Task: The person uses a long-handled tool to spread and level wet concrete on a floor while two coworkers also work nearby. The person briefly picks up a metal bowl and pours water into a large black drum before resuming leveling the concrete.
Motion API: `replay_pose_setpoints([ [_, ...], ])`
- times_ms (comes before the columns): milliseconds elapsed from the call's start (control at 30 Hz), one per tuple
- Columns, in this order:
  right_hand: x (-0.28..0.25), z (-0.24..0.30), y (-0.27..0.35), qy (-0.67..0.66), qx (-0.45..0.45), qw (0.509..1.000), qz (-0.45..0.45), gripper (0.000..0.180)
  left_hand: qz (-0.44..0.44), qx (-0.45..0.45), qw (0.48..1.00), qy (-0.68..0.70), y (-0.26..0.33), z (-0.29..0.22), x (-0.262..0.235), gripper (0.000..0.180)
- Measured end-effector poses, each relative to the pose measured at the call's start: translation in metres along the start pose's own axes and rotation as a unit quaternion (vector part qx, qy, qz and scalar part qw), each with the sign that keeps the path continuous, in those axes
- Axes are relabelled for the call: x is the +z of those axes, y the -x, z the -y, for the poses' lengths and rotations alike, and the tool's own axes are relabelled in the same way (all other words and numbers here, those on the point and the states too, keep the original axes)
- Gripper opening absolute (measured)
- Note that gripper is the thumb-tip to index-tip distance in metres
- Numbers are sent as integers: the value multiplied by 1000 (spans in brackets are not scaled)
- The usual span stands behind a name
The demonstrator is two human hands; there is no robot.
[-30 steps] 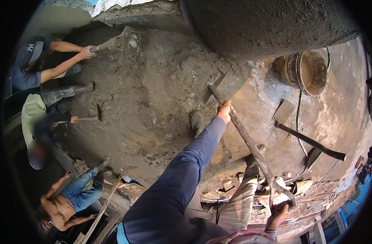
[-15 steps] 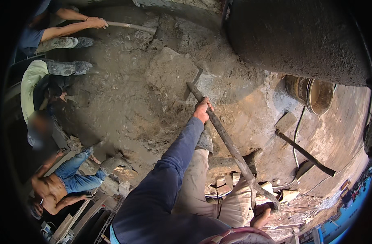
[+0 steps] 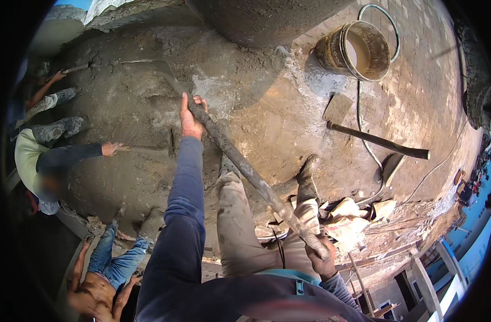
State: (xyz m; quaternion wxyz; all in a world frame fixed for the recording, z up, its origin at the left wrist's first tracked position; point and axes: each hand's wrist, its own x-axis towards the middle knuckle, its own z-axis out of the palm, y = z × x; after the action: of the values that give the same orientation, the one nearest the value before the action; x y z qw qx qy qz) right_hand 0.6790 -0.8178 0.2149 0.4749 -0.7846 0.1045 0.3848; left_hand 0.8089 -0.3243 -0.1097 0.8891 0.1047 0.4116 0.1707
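I hold a long mud-caked shovel handle [image 3: 245, 169] in both hands. My left hand [image 3: 190, 118] grips it far out, near the blade end, arm in a blue sleeve stretched forward. Close to my waist, my right hand [image 3: 321, 256] is closed on the handle's near end. The shovel blade [image 3: 149, 67] lies flat on a wide heap of wet grey mortar [image 3: 127, 123]. My legs in dirty trousers and boots stand beside the heap.
Other people work the heap on the left: one in a green-and-grey top [image 3: 39, 161] with a tool, one in jeans [image 3: 114, 257], one farther back [image 3: 47, 94]. A dirty bucket [image 3: 358, 51], a hose [image 3: 363, 134], a second shovel [image 3: 374, 139] and crumpled bags [image 3: 347, 214] lie right.
My view has swung. My left hand has pushed the shovel forward and left, so the blade now reaches farther across the mortar heap. Both hands keep their grip.
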Motion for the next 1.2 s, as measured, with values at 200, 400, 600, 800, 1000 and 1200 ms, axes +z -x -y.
replay_pose_setpoints([
  [200, -180, -140, 136, -159, 137, 859, -467, 22, -182, -326, 924, -80, 150, 403, -69, 25],
  [400, -285, -240, 180, -56, 221, 818, -528, 29, -283, -430, 850, -113, 223, 653, -173, 25],
  [600, -193, -256, -33, -148, 273, 850, -425, 28, -317, -343, 873, -140, 40, 502, -202, 29],
  [800, -97, -212, -149, -164, 139, 899, -382, 27, -247, -214, 932, -153, -109, 336, -184, 31],
  [1000, -122, -165, -119, -173, 121, 912, -351, 28, -258, -178, 943, -116, -61, 331, -147, 27],
  [1200, -69, -102, -74, -192, 139, 894, -380, 30, -259, -185, 942, -102, -44, 235, -122, 30],
])
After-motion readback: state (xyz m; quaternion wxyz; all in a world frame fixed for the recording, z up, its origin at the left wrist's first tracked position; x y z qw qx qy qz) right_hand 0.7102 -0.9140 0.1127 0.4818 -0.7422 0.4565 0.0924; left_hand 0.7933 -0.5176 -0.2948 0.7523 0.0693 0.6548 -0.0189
